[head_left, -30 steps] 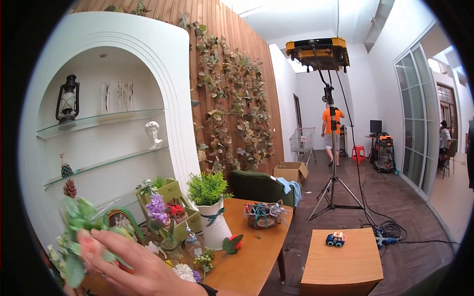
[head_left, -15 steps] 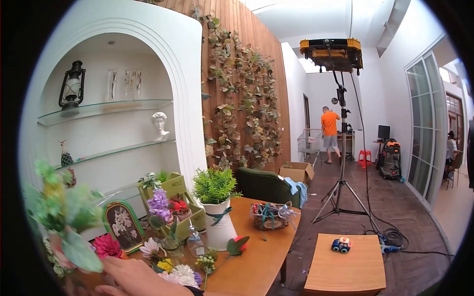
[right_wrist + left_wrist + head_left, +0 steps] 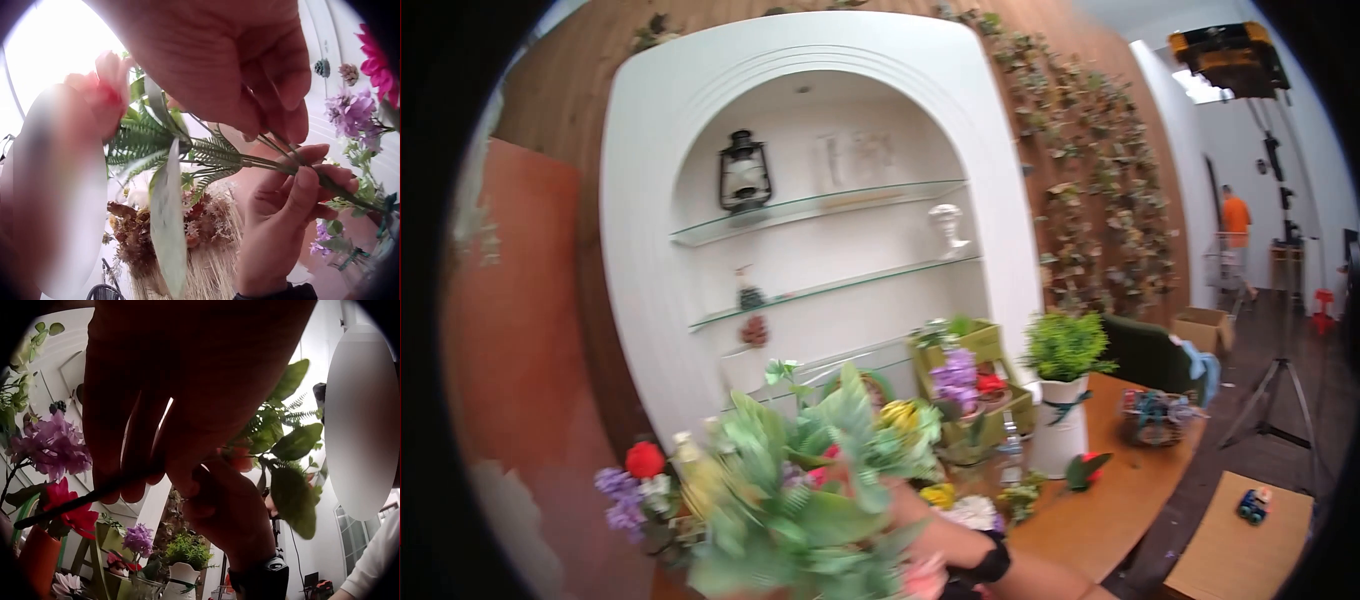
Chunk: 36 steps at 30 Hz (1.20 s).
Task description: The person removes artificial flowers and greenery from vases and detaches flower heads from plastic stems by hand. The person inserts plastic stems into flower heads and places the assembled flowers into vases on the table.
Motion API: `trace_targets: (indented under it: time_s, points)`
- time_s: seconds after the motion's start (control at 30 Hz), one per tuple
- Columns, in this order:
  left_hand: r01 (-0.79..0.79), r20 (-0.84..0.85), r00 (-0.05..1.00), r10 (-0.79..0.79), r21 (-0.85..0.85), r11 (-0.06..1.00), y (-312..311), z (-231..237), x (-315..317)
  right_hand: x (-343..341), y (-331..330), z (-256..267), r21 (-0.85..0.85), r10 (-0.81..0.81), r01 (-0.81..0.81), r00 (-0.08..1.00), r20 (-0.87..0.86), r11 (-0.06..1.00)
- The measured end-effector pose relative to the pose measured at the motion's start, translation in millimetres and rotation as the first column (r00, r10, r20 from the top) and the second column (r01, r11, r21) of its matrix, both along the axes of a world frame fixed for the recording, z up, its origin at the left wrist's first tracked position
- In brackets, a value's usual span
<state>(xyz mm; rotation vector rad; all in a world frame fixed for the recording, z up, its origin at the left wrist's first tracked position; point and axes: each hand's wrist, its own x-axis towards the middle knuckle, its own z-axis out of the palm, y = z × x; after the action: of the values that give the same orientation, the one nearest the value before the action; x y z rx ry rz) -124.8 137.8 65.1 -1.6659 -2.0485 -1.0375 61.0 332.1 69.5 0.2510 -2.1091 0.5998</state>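
Note:
A bunch of artificial flowers and green leaves [image 3: 800, 500] fills the lower middle of the head view, slightly blurred. In the right wrist view, my left hand [image 3: 275, 219] grips its long green stems [image 3: 269, 164], thumb laid along them. My right hand [image 3: 244, 69] pinches thin stems just above, fingers curled. Fern leaves [image 3: 144, 144] and a pink flower [image 3: 103, 94] stand at the bunch's other end. From the left wrist view, my left hand [image 3: 181, 387] shows dark against the light, with my right hand [image 3: 231, 509] close beside it. Leaves hide the left hand in the head view.
On the wooden table [image 3: 1140, 480] stand a white vase [image 3: 1060, 440] with a green plant, a green crate [image 3: 965, 435] and a wicker basket [image 3: 1155, 425]. Behind rises an arched shelf [image 3: 820, 235]. A small stool [image 3: 1240, 545] bears a toy car [image 3: 1255, 505].
The head view has swung left, so shelf and table sit further right. The bunch has come from the left edge to the middle, in front of me, with the right hand at it.

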Motion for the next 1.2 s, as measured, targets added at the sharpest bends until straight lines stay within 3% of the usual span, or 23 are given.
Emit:
trace_targets:
  time_s: [0.17,0.3,0.43,0.47,0.5,0.53,0.57,0.6,0.63,0.8,0.9,1.2]
  points:
    - [0.072,-0.110,0.992,-0.065,0.060,0.996,2.9,0.9,3.7,3.3,-7.2,4.7,-0.027,0.051,-0.049,0.996,0.077,0.998]
    - [0.228,-0.208,0.957,-0.203,0.099,0.969,12.5,2.6,5.7,5.0,-9.1,13.4,-0.032,-0.025,0.031,0.987,0.158,0.999]
    - [0.312,-0.181,0.939,-0.291,0.096,0.945,27.2,19.5,7.3,6.4,-10.0,25.7,-0.031,-0.136,0.148,0.961,0.242,0.989]
    - [0.273,-0.001,0.961,-0.275,0.140,0.952,25.9,19.8,10.4,9.0,-19.2,32.6,-0.187,-0.061,0.109,0.967,0.247,0.976]
    - [0.226,0.181,0.949,-0.257,0.175,0.958,25.7,20.1,12.3,11.2,-20.8,34.2,-0.165,-0.100,0.142,0.965,0.242,0.976]
    - [0.342,0.054,0.932,-0.359,0.201,0.918,28.2,25.1,10.6,10.3,-24.9,35.8,-0.181,-0.076,0.110,0.980,0.184,0.977]
    - [0.345,0.054,0.931,-0.362,0.201,0.917,28.4,23.6,10.8,8.6,-28.2,37.3,-0.196,-0.052,0.077,0.991,0.126,0.978]
    - [0.317,0.354,0.866,-0.352,0.156,0.936,28.0,20.3,11.0,8.5,-28.5,37.6,-0.196,-0.055,0.079,0.990,0.126,0.977]
    - [0.301,0.622,0.725,-0.297,0.102,0.948,27.0,21.8,14.5,8.4,-28.6,37.8,-0.198,-0.043,0.067,0.992,0.122,0.978]
    - [0.405,0.555,0.722,-0.413,0.145,0.903,19.9,37.0,21.4,9.7,-25.0,35.9,-0.180,-0.032,0.066,0.982,0.186,0.981]
    - [0.424,0.606,0.671,-0.427,0.158,0.892,17.7,37.1,22.7,9.3,-25.5,35.8,-0.187,-0.015,0.048,0.984,0.176,0.981]
    - [0.480,0.605,0.674,-0.425,0.079,0.873,17.7,36.4,21.3,8.4,-28.1,37.3,-0.174,-0.032,0.057,0.989,0.143,0.983]
